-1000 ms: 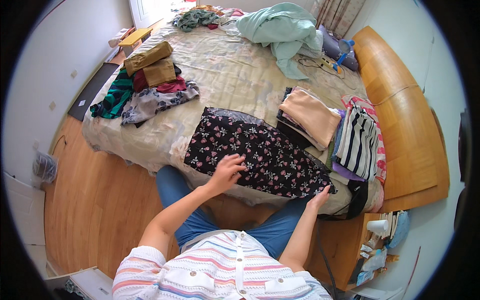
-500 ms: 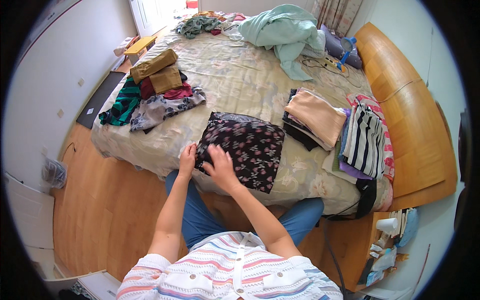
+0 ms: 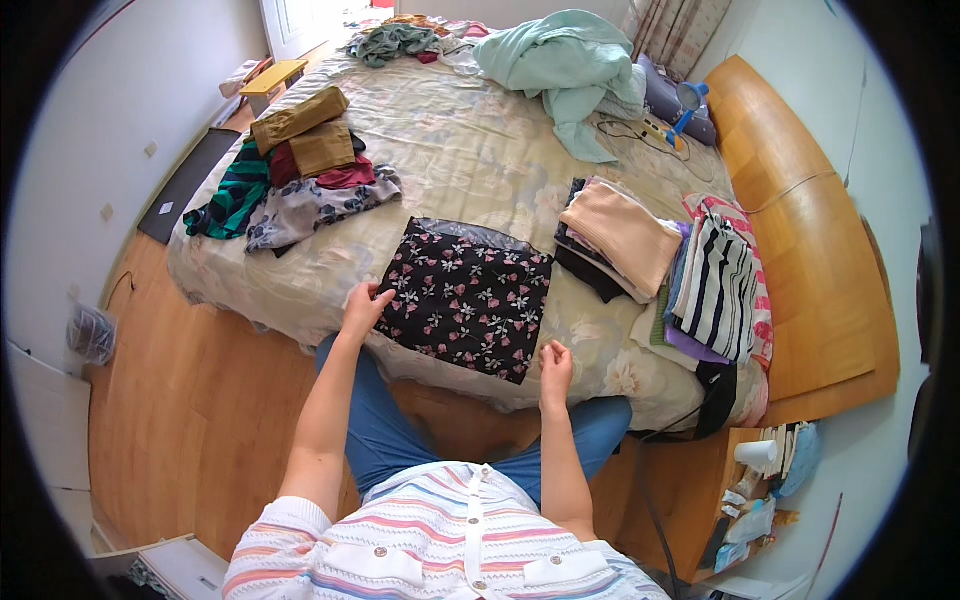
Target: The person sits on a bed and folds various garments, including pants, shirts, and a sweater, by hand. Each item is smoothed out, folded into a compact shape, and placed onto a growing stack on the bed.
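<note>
A black garment (image 3: 465, 300) with pink and white flowers lies folded into a flat, roughly square shape at the near side of the bed; its exact kind cannot be made out. At its left edge, my left hand (image 3: 364, 308) is closed, thumb and fingertips on the cloth's border. Just off the right edge is my right hand (image 3: 556, 372), fingers drawn together with nothing visible in them. A sheer dark strip shows along the garment's far edge.
Folded clothes with a peach top (image 3: 622, 232) and a striped pile (image 3: 716, 290) stand to the right. Loose clothes (image 3: 310, 175) lie at left, a mint blanket (image 3: 550, 60) at the back. A wooden headboard (image 3: 810, 240) and bedside table (image 3: 680, 500) border the right side.
My right hand has moved from over the garment's left part to beside its right edge. The left hand stays at the left edge. The cloth looks flatter, and the view has shifted slightly.
</note>
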Motion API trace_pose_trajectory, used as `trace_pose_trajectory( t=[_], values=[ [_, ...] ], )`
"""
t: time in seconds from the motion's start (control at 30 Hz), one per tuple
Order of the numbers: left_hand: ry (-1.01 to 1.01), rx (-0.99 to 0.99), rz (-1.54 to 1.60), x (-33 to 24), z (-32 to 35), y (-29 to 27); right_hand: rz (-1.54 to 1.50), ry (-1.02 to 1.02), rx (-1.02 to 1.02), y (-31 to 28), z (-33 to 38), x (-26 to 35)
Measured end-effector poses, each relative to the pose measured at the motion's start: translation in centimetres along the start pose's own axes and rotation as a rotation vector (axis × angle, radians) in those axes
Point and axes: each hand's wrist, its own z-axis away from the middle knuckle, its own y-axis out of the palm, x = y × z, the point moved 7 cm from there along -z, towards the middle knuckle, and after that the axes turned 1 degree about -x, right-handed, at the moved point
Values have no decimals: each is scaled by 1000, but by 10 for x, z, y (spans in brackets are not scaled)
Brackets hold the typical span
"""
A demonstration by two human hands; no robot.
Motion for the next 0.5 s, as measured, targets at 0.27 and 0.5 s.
trace_pose_trajectory(
  t=[0.27,0.5],
  values=[
    [-101,122,-99,7,-13,17,133,330,377,40,-17,19],
    [-148,284,143,-14,1,16,220,132,489,63,-23,8]
  ],
)
